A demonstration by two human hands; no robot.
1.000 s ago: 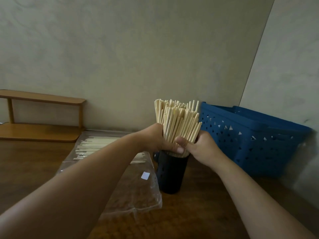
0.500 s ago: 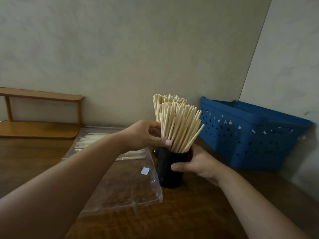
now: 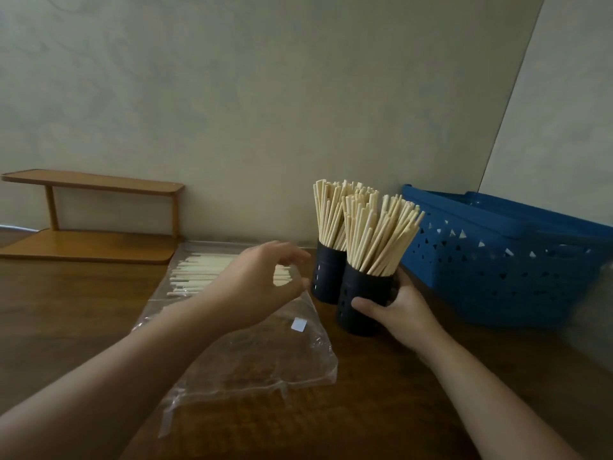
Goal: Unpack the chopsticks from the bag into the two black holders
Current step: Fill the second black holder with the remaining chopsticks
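Observation:
Two black perforated holders stand side by side on the wooden table, both full of pale wooden chopsticks. My right hand (image 3: 394, 310) grips the nearer holder (image 3: 360, 293) around its lower half; its chopsticks (image 3: 378, 234) fan to the right. The farther holder (image 3: 326, 277) stands just behind and left, with its own chopsticks (image 3: 328, 214) upright. My left hand (image 3: 262, 283) hovers with fingers spread over the clear plastic bag (image 3: 252, 353), holding nothing. Several chopsticks (image 3: 199, 273) still lie in the bag's far end.
A blue perforated plastic basket (image 3: 497, 260) sits against the wall right of the holders. A low two-tier wooden shelf (image 3: 96, 220) stands at the back left. The walls meet in a corner behind the basket.
My left hand let go of the chopstick bundle and moved left over the bag. My right hand slid down onto the holder. The second holder behind is now in sight.

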